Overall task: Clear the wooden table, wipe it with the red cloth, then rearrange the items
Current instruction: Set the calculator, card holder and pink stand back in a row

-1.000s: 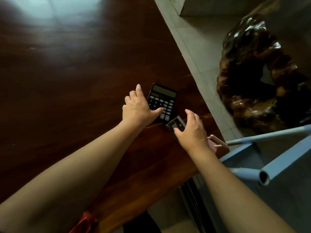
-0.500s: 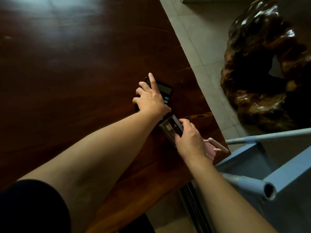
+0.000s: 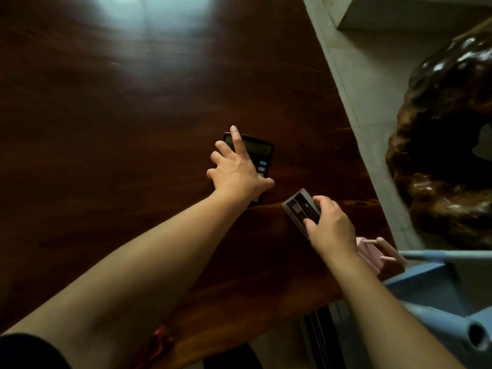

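A black calculator (image 3: 259, 151) lies on the dark wooden table (image 3: 119, 129) near its right edge. My left hand (image 3: 237, 171) rests on top of it with fingers spread, covering most of its keys. Just right of it, my right hand (image 3: 330, 226) grips a small dark rectangular device (image 3: 299, 207) and holds it tilted above the table. A pink object (image 3: 372, 253) with thin prongs sits at the table's right corner, partly behind my right wrist. A bit of red cloth (image 3: 159, 339) peeks out under my left forearm at the near edge.
A large glossy carved wood root piece (image 3: 447, 145) stands on the grey tiled floor (image 3: 367, 75) to the right. A light blue metal frame (image 3: 452, 302) with tubes is at the lower right, close to the table corner.
My left hand slid from beside the calculator onto it. My right hand closed on the small dark device and lifted it slightly off the table.
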Tool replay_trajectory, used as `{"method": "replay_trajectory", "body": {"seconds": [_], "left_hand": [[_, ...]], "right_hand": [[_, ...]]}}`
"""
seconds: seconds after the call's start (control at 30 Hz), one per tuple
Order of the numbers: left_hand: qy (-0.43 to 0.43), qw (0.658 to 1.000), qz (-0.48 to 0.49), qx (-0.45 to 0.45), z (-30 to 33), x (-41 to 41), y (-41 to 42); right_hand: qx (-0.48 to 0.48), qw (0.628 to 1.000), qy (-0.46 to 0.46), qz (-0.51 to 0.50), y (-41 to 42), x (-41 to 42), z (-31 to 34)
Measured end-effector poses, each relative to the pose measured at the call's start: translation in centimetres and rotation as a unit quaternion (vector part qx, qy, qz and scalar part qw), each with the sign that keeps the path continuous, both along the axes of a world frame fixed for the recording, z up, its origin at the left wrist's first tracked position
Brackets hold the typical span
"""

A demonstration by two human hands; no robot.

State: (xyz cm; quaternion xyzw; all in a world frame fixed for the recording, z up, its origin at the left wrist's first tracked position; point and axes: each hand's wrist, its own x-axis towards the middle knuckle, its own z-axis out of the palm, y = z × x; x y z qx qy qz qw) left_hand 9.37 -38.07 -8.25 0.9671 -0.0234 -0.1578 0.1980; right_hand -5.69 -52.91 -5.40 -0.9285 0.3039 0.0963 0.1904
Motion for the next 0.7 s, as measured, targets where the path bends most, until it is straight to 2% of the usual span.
{"method": "replay_trajectory", "body": {"seconds": [0.3, 0.53, 0.7], "left_hand": [[0.031, 0.989, 0.128, 0.072, 1.0, 0.9, 17.4], [0.034, 0.963, 0.244, 0.106, 1.5, -0.1, 32.0], [0.042, 0.943, 0.309, 0.116, 1.0, -1.2, 39.0]], "right_hand": [[0.012, 0.989, -0.057, 0.139, 12.0, 5.4, 0.9], [0.047, 0.953, -0.073, 0.289, 24.1, 9.4, 1.2], [0.052, 0.924, -0.063, 0.374, 31.3, 11.2, 1.0]]}}
